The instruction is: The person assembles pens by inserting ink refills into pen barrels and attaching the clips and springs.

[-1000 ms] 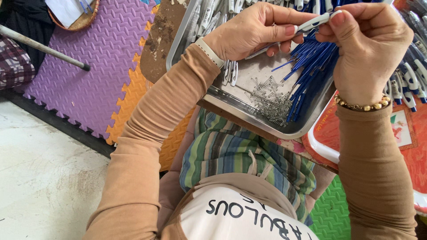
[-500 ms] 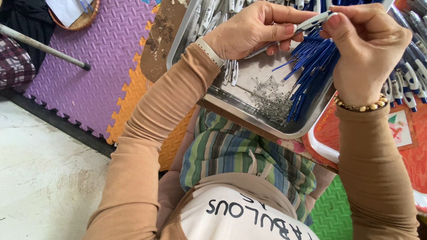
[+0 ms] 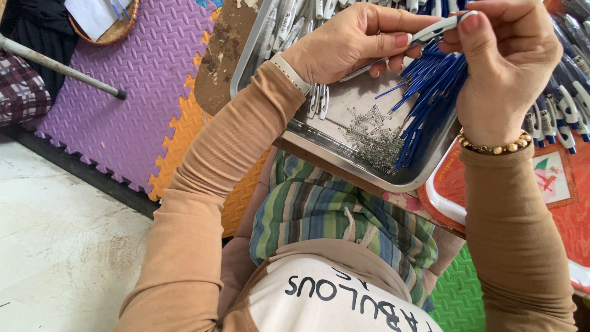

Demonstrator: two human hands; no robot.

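My left hand (image 3: 353, 42) and my right hand (image 3: 501, 64) meet over a steel tray (image 3: 344, 157) on my lap. Both pinch one white pen barrel (image 3: 430, 32), the left hand at its lower part, the right hand's fingertips at its upper end. Under my right palm a bundle of thin blue refills (image 3: 430, 92) fans down into the tray; I cannot tell whether that hand grips them. A small heap of tiny metal springs (image 3: 375, 138) lies on the tray floor. Two white pen parts (image 3: 319, 101) lie beside my left wrist.
More white pen barrels (image 3: 295, 18) fill the tray's far end. A red tray (image 3: 553, 184) at the right holds assembled blue-and-white pens (image 3: 562, 117). Purple and orange foam mats (image 3: 135, 98) cover the floor at left, with a metal rod (image 3: 55, 64) across them.
Both hands have stayed together on the pen barrel. My right hand's fingers have shifted slightly along its upper end; the tray and refills look unchanged.
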